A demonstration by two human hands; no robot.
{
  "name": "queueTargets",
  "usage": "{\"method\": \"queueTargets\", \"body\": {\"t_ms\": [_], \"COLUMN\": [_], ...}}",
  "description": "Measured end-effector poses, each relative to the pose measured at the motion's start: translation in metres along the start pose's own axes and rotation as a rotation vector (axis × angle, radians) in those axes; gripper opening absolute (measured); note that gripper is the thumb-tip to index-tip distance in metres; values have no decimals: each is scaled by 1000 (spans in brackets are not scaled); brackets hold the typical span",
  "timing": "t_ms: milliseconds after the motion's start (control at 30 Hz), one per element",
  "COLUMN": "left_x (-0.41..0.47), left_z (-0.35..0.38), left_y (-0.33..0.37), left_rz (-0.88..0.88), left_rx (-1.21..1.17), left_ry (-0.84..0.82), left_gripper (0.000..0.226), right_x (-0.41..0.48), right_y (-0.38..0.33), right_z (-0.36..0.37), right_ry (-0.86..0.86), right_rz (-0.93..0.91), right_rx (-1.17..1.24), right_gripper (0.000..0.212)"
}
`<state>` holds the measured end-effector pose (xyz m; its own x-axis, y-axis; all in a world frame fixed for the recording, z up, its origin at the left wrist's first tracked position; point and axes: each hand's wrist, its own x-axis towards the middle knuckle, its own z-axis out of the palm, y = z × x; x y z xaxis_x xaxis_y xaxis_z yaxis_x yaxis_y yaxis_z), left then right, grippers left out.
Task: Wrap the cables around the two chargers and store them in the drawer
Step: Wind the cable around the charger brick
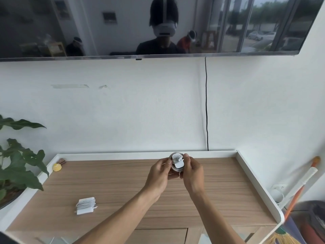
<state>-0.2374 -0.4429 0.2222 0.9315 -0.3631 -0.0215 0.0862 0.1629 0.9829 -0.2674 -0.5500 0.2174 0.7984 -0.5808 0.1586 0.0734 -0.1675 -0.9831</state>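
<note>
First charger (86,205) wrapped, lying on tabletop (123,182). Left hand (159,173) and right hand (192,171) both grip second charger (177,162) above it, cable nearly wound. Drawer storage of both not yet done.

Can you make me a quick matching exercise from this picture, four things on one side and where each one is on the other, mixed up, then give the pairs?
Things:
1. wrapped charger
2. second charger
3. yellow object
4. black cable

Places:
A. running down the wall below the TV
B. held in both hands above the cabinet top
C. lying on the cabinet top, front left
D. in the back left corner of the cabinet top

Pairs: 1-C, 2-B, 3-D, 4-A
</note>
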Motion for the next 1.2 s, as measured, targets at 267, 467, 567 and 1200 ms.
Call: {"method": "queueTargets", "body": {"t_ms": [267,467,567,1200], "left_x": [3,9,6,8], "left_z": [-4,-1,1,-15], "left_y": [0,-15,-18,-22], "left_rz": [2,51,157,589], "left_rx": [-14,240,436,1160], "left_ry": [114,239,276,-47], "left_gripper": [19,11,11,65], "right_x": [-7,-8,-11,-2], "right_y": [6,15,17,23], "right_z": [0,7,13,1], "right_ry": [-124,-41,12,2], "right_rz": [6,146,259,246], "right_rx": [34,103,144,117], "right_gripper": [45,51,48,44]}}
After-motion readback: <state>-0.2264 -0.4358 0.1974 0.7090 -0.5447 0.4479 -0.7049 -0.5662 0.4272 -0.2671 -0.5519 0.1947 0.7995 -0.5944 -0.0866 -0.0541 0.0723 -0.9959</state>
